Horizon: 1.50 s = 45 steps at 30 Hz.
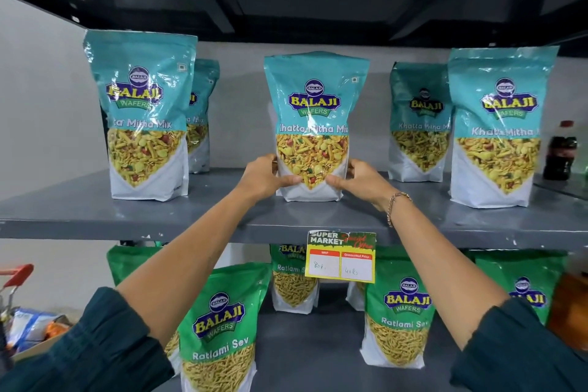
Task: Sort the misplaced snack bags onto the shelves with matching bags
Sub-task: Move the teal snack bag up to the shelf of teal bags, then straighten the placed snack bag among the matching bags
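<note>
Teal plastic Khatta Mitha Mix snack bag (313, 127) stands upright mid-front of the grey metal upper shelf (95, 210), base on the shelf. Left hand (265, 176) and right hand (362, 180) clamp its lower sides, thumbs across the front. Matching teal bags (144, 114) stand toward both shelf ends. Green Ratlami Sev bags (219, 328) fill the lower shelf; yellow price tag (341, 256) hangs from the upper shelf's front edge.

Teal Khatta Mitha Mix bag (313, 124) upright mid-shelf among matching teal bags (144, 114)
</note>
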Motion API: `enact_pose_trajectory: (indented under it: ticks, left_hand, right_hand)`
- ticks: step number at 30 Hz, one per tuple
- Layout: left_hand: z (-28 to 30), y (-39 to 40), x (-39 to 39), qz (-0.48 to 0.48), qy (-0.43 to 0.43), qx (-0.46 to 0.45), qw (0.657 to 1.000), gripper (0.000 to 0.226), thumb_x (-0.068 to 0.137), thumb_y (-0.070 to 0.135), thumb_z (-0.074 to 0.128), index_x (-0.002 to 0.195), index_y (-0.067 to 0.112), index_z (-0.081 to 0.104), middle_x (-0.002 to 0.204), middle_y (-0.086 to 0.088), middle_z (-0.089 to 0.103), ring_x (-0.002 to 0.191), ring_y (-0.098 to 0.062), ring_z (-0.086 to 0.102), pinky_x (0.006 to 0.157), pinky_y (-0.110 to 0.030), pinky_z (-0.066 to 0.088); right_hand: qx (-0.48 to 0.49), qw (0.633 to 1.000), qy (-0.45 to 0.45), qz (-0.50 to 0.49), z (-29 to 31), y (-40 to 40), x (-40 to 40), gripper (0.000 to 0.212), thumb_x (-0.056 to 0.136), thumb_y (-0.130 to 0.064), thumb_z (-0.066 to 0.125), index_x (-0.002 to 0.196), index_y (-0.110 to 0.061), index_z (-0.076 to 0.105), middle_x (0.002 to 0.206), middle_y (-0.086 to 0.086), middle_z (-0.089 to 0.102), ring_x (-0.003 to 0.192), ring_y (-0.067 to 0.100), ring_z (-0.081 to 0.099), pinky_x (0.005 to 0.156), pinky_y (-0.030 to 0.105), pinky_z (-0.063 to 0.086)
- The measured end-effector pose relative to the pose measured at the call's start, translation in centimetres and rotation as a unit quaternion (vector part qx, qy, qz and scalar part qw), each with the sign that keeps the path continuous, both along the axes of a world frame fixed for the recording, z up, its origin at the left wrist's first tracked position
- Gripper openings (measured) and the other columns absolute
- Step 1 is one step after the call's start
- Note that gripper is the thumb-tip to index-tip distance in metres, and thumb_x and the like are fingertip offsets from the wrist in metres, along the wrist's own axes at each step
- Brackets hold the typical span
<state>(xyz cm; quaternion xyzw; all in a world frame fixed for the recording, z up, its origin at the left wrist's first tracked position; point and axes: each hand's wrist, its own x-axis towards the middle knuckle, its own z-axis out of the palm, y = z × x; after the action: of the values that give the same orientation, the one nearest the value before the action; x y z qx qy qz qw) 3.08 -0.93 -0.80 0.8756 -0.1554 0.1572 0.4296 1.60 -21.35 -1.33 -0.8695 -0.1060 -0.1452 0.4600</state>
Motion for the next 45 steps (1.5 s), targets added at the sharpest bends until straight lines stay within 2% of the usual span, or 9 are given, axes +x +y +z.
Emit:
enact_pose_trajectory:
  ticks: [5,9,14,17,20,23,29,35,45]
  left_hand:
    - [-0.6,0.9,-4.4,0.069,-0.085,-0.056,0.992,0.054,0.084,0.042,0.061,0.125,0.010,0.048,0.112,0.000,0.062,0.103,-0.017,0.059,0.081,-0.023,0.045]
    - [-4.5,3.4,-11.8,0.049,-0.225,-0.276,0.933,0.022,0.091,0.037,0.051,0.084,0.020,0.062,0.074,0.001,0.066,0.067,-0.015,0.064,0.067,-0.026,0.054]
    - [-16.3,6.4,-14.8,0.158,-0.168,-0.314,0.921,0.014,0.095,0.021,0.048,0.082,0.019,0.052,0.074,-0.003,0.054,0.062,-0.010,0.050,0.059,-0.017,0.040]
    - [-24.3,10.1,-12.1,0.285,0.032,-0.228,0.930,0.036,0.081,0.015,0.062,0.110,0.000,0.048,0.108,-0.016,0.053,0.096,-0.022,0.057,0.083,-0.033,0.047]
    - [-29.7,13.1,-9.6,0.294,0.220,-0.054,0.929,0.030,0.071,0.004,0.070,0.094,-0.010,0.057,0.089,-0.017,0.049,0.100,-0.037,0.055,0.079,-0.038,0.045]
    - [-31.8,13.7,-8.8,0.174,0.282,0.012,0.943,0.046,0.072,0.011,0.077,0.105,-0.006,0.050,0.087,-0.002,0.044,0.095,-0.026,0.051,0.076,-0.035,0.043]
    - [-32.9,12.2,-7.9,0.178,0.223,-0.017,0.958,0.048,0.069,0.030,0.079,0.071,0.013,0.034,0.062,-0.001,0.037,0.059,-0.018,0.038,0.050,-0.031,0.025]
    - [-31.1,7.9,-4.7,0.117,0.193,0.017,0.974,0.050,0.067,0.035,0.080,0.079,0.006,0.042,0.060,0.000,0.040,0.054,-0.014,0.036,0.048,-0.025,0.025]
    - [-31.8,1.9,-0.8,0.048,0.253,-0.059,0.964,0.062,0.059,0.023,0.086,0.112,0.006,0.060,0.114,-0.011,0.069,0.104,-0.024,0.064,0.090,-0.030,0.049]
  right_hand:
    - [-0.098,0.962,-0.159,-0.201,-0.3,1.4,-4.1,0.023,0.088,-0.025,0.057,0.103,-0.006,0.057,0.108,0.011,0.066,0.089,0.024,0.059,0.075,0.028,0.043]
    - [0.056,0.932,-0.355,-0.048,-5.4,7.0,-13.0,0.009,0.089,-0.013,0.054,0.094,-0.012,0.062,0.066,0.001,0.063,0.056,0.009,0.054,0.052,0.018,0.041]
    - [-0.114,0.987,-0.052,0.097,-19.0,11.5,-12.6,0.016,0.084,-0.019,0.052,0.094,-0.015,0.064,0.077,0.008,0.071,0.067,0.018,0.065,0.060,0.030,0.049]
    - [-0.186,0.970,0.137,0.082,-24.0,12.2,-9.0,0.036,0.085,-0.021,0.059,0.114,0.000,0.055,0.111,0.019,0.065,0.104,0.034,0.060,0.078,0.033,0.045]
    - [-0.161,0.949,0.245,0.111,-27.6,13.0,-5.7,0.076,0.081,-0.021,0.069,0.137,0.009,0.028,0.138,0.025,0.045,0.125,0.037,0.045,0.097,0.039,0.040]
    - [-0.085,0.951,0.270,0.123,-30.5,14.4,-3.5,0.098,0.068,-0.021,0.081,0.142,-0.004,0.020,0.140,0.011,0.043,0.130,0.026,0.041,0.102,0.033,0.037]
    - [0.001,0.970,0.234,0.068,-34.2,13.4,-1.4,0.076,0.054,-0.027,0.088,0.117,-0.008,0.050,0.119,0.014,0.064,0.109,0.029,0.061,0.091,0.050,0.050]
    - [0.041,0.979,0.200,-0.016,-32.6,8.3,-1.5,0.068,0.049,-0.026,0.089,0.108,-0.011,0.060,0.107,0.008,0.071,0.096,0.021,0.066,0.088,0.046,0.054]
    - [0.054,0.980,0.184,-0.060,-32.2,2.8,-0.6,0.065,0.052,-0.016,0.088,0.110,-0.010,0.061,0.114,0.009,0.069,0.104,0.020,0.063,0.097,0.042,0.049]
